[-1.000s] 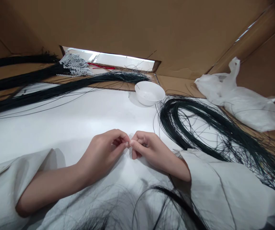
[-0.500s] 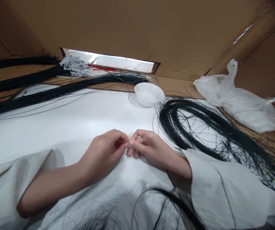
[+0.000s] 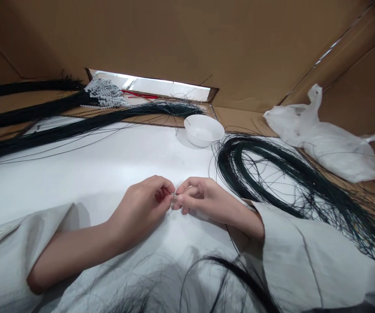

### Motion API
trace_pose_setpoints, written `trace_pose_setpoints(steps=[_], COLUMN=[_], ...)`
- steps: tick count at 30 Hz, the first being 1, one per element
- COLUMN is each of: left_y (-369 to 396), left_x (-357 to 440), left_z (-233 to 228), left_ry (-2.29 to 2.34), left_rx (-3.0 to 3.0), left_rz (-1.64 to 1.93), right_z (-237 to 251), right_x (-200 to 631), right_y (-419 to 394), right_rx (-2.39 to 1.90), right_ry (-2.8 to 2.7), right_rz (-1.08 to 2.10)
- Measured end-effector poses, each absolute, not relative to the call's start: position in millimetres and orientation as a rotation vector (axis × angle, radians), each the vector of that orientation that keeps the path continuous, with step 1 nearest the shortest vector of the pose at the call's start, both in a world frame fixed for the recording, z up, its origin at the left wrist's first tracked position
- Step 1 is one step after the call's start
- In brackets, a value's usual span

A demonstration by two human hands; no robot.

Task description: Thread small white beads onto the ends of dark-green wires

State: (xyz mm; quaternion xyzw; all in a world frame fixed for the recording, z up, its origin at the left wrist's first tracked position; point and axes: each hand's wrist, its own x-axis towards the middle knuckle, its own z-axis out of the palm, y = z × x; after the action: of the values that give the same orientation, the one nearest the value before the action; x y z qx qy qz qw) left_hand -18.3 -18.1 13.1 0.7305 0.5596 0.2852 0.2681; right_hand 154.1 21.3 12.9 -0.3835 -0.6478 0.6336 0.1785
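- The left hand and right hand met fingertip to fingertip at the near middle of the white table, both pinched shut on a thin dark wire.
- The big wire coil at right and the straight bundles far left looked barely drawn down; most work seemed left.
- The white bowl stood far behind the hands.

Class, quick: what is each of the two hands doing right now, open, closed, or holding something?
Left hand: closed, fingertips pinching a tiny item too small to identify.
Right hand: closed, pinching the same tiny item from the other side.
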Motion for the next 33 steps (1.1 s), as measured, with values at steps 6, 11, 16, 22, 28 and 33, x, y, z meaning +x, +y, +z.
trace_pose_setpoints(steps=[6,11,16,22,28,33], left_y=[-18.1,-17.3,-17.3,-19.2,-20.9,-21.3], left_x=[-18.0,-16.5,-17.0,-19.7,-16.3,-13.3], left_z=[14.0,15.9,14.5,13.1,15.4,17.2], left_ry=[1.501,1.470,1.429,1.417,1.426,1.377], left_rx=[2.016,2.055,2.012,1.910,1.842,1.817], left_rz=[0.741,0.737,0.763,0.793,0.829,0.851], right_z=[11.2,9.5,6.1,5.4,7.9,8.6], right_x=[153.1,149.0,149.8,149.2,146.6,146.7], right_y=[20.4,16.8,17.0,17.5,15.3,14.2], right_rx=[-1.075,-1.085,-1.054,-1.070,-1.063,-1.047], right_ry=[-1.825,-1.798,-1.803,-1.745,-1.786,-1.824], right_rz=[1.787,1.754,1.733,1.737,1.688,1.646])
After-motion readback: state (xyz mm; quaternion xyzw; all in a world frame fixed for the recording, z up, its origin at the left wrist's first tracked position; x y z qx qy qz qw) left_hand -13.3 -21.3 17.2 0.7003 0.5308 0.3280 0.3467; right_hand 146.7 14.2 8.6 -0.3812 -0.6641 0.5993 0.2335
